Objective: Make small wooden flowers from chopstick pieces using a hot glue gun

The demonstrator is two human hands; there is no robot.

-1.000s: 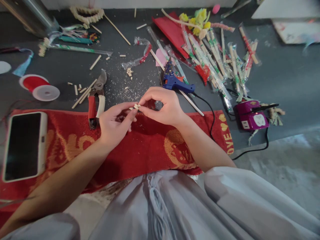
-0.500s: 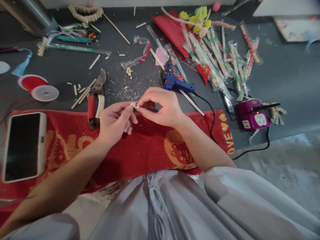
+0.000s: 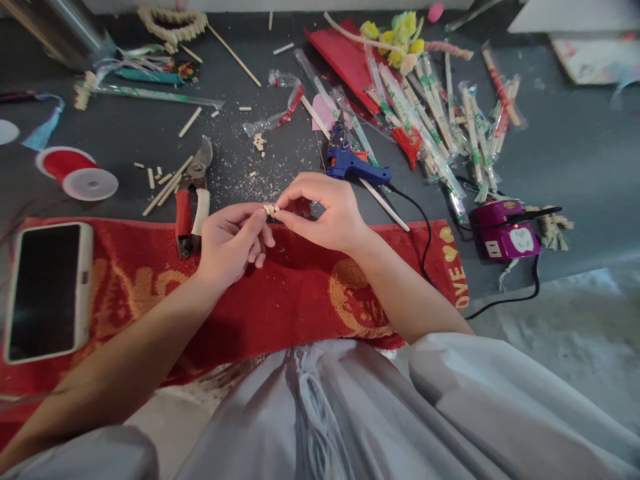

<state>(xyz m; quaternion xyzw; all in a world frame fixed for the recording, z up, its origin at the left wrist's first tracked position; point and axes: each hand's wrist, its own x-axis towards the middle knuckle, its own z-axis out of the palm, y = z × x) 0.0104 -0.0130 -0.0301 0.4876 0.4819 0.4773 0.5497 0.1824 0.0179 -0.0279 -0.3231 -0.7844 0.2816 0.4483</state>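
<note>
Left hand (image 3: 229, 245) has been shifted slightly leftward at the thumb since a second ago. Small pale wooden pieces (image 3: 271, 210) are pinched in its grip and right hand's (image 3: 326, 212), above the red patterned towel's (image 3: 300, 287) far edge. Dark grey worktop (image 3: 590, 167) is crowded beyond: blue plastic glue gun (image 3: 345, 160), red-and-white-handled metal shears (image 3: 199, 168). Pieces are partly hidden; count can't be told. Silver metal cylinder (image 3: 63, 33) is cut off.

Phone (image 3: 47, 293) on red towel (image 3: 290, 300); purple adapter (image 3: 504, 230) at right
</note>
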